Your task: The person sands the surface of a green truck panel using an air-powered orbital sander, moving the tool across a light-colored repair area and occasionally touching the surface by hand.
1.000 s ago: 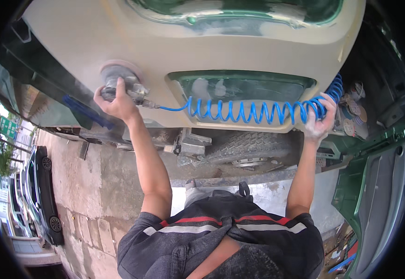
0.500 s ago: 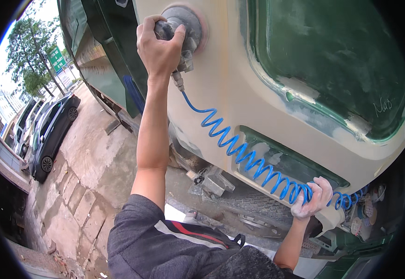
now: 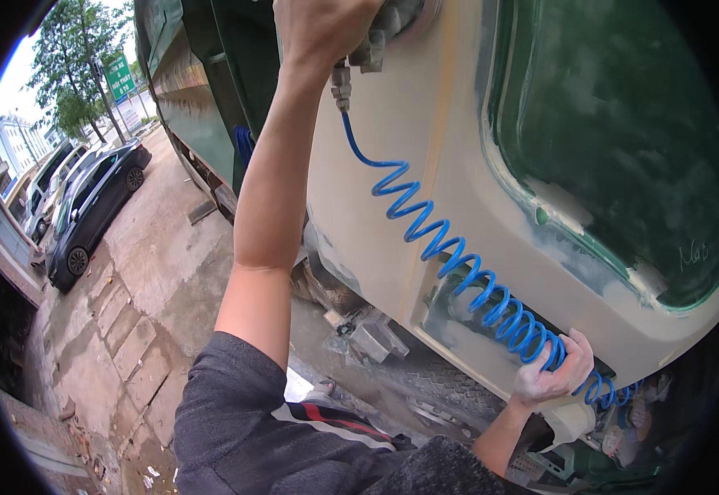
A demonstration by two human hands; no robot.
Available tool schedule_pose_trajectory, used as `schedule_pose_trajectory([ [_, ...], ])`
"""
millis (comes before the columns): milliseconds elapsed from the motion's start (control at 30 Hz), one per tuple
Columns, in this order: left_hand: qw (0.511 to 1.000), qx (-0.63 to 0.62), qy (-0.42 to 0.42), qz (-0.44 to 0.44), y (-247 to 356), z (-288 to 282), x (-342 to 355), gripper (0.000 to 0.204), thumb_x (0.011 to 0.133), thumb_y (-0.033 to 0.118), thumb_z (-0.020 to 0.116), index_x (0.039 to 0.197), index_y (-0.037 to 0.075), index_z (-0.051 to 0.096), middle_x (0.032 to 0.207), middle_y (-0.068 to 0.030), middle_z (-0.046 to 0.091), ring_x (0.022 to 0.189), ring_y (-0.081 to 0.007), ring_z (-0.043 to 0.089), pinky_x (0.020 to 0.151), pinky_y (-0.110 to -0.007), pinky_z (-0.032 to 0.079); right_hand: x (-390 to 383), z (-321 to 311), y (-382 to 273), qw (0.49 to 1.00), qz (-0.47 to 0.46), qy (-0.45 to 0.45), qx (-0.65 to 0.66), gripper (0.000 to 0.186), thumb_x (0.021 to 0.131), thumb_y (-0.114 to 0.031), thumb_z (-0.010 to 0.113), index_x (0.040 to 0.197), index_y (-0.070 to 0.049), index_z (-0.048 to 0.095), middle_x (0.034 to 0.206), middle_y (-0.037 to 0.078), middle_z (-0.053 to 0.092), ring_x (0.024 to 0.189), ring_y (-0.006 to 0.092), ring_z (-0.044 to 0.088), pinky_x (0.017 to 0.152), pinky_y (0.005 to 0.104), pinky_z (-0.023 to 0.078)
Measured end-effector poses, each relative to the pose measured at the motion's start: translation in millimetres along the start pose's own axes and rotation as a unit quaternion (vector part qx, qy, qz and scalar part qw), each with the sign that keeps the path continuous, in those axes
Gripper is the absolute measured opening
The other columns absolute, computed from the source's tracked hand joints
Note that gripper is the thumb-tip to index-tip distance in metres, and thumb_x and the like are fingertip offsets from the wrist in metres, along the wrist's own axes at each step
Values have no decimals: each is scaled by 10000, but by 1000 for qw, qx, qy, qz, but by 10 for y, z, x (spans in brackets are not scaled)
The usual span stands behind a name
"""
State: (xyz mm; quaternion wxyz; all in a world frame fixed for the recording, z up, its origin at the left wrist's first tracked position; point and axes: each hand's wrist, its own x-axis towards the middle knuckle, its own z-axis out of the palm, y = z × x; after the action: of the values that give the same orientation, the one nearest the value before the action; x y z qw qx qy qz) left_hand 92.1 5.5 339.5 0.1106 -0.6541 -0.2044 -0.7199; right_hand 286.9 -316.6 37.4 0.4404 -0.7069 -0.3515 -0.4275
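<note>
At the upper edge of the view my left hand (image 3: 323,31) is wrapped round a dusty round air sander (image 3: 370,54), both partly cut off. The sander rests against the cream-coloured panel (image 3: 359,239) of a large vehicle's cab. From its metal fitting (image 3: 340,89) a blue coiled air hose (image 3: 421,223) runs down to the right across the panel. My right hand (image 3: 559,371), whitened with dust, grips the hose coils near the cab's lower edge. More of the coil trails on past that hand.
A large green window area (image 3: 615,140) fills the cab's upper right. A recessed panel (image 3: 467,322) lies under the hose. Below are dusty mechanical parts (image 3: 368,338). On the left, parked cars (image 3: 96,202) stand on a paved yard (image 3: 170,214), with a green sign (image 3: 119,77) beyond.
My left hand and the sander have gone up toward the view's upper edge and are now partly out of sight. The whole scene has shifted slightly. My right hand still grips the hose.
</note>
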Motion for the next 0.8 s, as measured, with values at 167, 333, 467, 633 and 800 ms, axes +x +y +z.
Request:
schedule_pose_trajectory([
  [167,994,-7,-27,-106,-201,-476,-1547,354,762,206,812,1008,26,633,986,-129,591,917,-289,602,862,-381,489,-148,51,95,997,-69,0,-28,203,788,-216,679,875,-41,623,1061,153,668,1005,378,629,900,488,474],
  [333,990,-19,-20,-135,-195,-484,-2008,331,762,168,810,992,12,629,994,-130,592,929,-284,598,878,-378,485,-185,-15,205,994,-99,-16,-45,213,761,-216,673,878,-44,628,1042,137,674,1000,370,638,904,495,487],
  [467,997,-4,6,-79,-336,-268,-923,376,752,246,810,1024,41,650,957,-134,617,902,-310,624,855,-401,503,-152,-27,143,992,-110,-10,-65,230,834,-256,673,894,-38,635,1007,133,674,983,364,640,893,488,489],
  [633,997,12,10,-71,-213,-215,704,368,741,254,693,1031,26,692,975,-250,721,976,-409,701,887,-460,533,-125,76,-9,995,-77,11,-64,251,925,-274,651,903,-24,631,974,137,668,941,362,629,864,478,485],
  [800,997,30,13,-72,-203,-90,807,359,747,238,677,1034,24,694,996,-251,727,1001,-419,699,911,-469,528,-128,72,40,996,-64,26,-49,229,950,-238,649,905,-14,629,954,148,667,930,371,622,844,483,485],
])
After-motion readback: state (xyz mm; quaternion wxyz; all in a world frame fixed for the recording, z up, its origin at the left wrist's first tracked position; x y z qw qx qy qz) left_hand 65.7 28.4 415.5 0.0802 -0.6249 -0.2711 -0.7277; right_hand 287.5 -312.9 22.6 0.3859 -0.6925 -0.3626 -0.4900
